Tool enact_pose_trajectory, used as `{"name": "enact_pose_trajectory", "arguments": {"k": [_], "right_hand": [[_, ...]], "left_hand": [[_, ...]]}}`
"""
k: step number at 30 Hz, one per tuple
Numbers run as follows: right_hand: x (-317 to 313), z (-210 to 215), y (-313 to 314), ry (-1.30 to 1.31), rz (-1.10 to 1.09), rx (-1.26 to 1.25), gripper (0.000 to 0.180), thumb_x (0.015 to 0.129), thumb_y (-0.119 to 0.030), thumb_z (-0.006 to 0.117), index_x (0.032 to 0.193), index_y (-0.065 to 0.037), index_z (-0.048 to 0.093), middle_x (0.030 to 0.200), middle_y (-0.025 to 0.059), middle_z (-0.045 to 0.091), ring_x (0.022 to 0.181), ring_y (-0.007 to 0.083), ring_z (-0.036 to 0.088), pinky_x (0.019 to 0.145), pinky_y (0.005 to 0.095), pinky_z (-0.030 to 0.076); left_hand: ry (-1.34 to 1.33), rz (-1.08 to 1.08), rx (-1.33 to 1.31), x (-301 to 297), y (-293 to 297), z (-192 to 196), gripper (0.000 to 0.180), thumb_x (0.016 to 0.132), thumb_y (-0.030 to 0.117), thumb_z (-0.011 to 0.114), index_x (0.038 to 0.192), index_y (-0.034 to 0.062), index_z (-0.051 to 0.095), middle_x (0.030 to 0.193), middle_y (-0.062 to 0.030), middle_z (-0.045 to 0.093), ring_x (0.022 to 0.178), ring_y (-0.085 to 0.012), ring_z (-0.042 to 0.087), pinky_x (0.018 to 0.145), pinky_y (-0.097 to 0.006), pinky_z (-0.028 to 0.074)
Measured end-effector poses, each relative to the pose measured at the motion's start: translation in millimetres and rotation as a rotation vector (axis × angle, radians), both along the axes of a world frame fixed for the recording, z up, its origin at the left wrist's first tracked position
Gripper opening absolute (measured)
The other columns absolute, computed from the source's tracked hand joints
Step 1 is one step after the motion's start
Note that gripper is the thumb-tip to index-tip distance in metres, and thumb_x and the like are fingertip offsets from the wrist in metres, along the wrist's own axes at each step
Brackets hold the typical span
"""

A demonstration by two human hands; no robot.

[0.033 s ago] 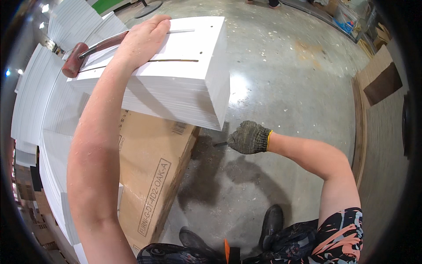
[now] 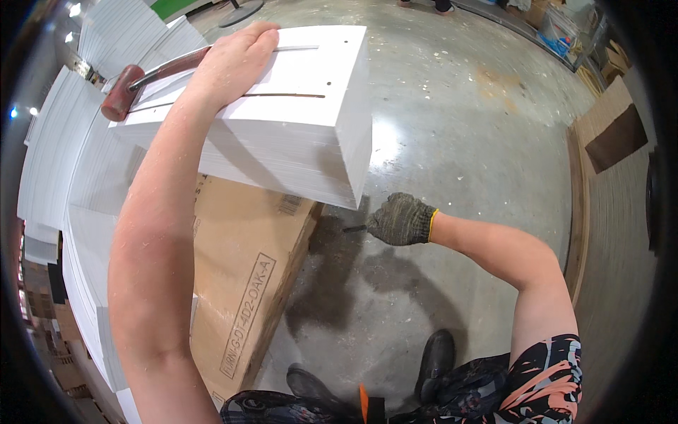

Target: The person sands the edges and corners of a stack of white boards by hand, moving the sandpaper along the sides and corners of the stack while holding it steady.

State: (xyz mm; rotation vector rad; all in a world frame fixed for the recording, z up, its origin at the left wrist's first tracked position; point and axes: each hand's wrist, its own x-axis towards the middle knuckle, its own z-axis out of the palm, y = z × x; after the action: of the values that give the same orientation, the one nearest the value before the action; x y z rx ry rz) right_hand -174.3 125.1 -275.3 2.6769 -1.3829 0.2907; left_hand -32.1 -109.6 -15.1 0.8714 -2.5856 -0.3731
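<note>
My bare left hand (image 2: 240, 60) is closed over the handle end of a red-headed mallet (image 2: 121, 93), on top of a stack of white panels (image 2: 282, 159). Most of its fingers are hidden behind the back of the hand. The mallet's head lies at the stack's left end. Two long grooves and small holes mark the top panel. To the right, my right hand (image 2: 401, 219), in a dark knitted glove with a yellow cuff, is a fist around a thin dark tool (image 2: 354, 228). Only a short rod of it sticks out, so its kind is unclear. It is apart from the stack.
Under the panels lies a flat brown cardboard box (image 2: 233, 283). More white panel stacks (image 2: 56, 155) stand at left. Cardboard (image 2: 611, 127) leans at the right edge, and a clear bin (image 2: 558, 35) sits at the far right. My dark shoes (image 2: 438, 360) are on the concrete floor.
The stack and mallet appear shifted very slightly right in the picture. Both hands keep the same pose and hold.
</note>
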Motion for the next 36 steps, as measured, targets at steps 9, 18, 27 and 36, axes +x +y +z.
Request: {"name": "enact_pose_trajectory", "arguments": {"k": [9, 18, 27, 36], "right_hand": [[-4, 60, -22, 0.178, -0.093, -0.256, 0.014, 0.084, -0.020, 0.059, 0.084, -0.006, 0.060, 0.058, 0.0045, 0.055, 0.047, 0.0246, 0.058, 0.044, 0.0406, 0.048], [-6, 167, -11, 0.183, -0.200, -0.707, 0.035, 0.090, -0.025, 0.060, 0.121, -0.008, 0.062, 0.106, 0.0094, 0.066, 0.095, 0.0225, 0.065, 0.076, 0.0398, 0.056], [3, 117, -14, 0.368, -0.218, -0.233, 0.021, 0.088, -0.016, 0.056, 0.102, -0.001, 0.058, 0.061, 0.0041, 0.056, 0.055, 0.0196, 0.061, 0.046, 0.0369, 0.048], [-17, 172, -12, 0.266, -0.310, -0.792, 0.019, 0.092, -0.022, 0.056, 0.104, -0.009, 0.061, 0.077, 0.0036, 0.061, 0.069, 0.0212, 0.065, 0.057, 0.0396, 0.054]], "left_hand": [[-0.005, -0.018, -0.136, -1, -12, -10, 0.047, 0.099, 0.042, 0.040, 0.133, 0.0139, 0.057, 0.125, -0.0142, 0.064, 0.120, -0.0305, 0.058, 0.104, -0.038, 0.040], [-0.018, -0.161, -0.101, 4, -15, -5, 0.029, 0.099, 0.021, 0.045, 0.115, 0.0017, 0.058, 0.104, -0.0200, 0.066, 0.100, -0.0325, 0.063, 0.085, -0.038, 0.049], [0.053, -0.108, -0.128, 1, -13, -4, 0.036, 0.096, 0.025, 0.044, 0.117, 0.0010, 0.061, 0.112, -0.0240, 0.065, 0.108, -0.0379, 0.062, 0.094, -0.041, 0.046], [-0.029, -0.081, -0.163, 0, -18, -6, 0.038, 0.098, 0.026, 0.043, 0.125, 0.0053, 0.059, 0.115, -0.0192, 0.065, 0.108, -0.0335, 0.062, 0.096, -0.037, 0.046]]}}
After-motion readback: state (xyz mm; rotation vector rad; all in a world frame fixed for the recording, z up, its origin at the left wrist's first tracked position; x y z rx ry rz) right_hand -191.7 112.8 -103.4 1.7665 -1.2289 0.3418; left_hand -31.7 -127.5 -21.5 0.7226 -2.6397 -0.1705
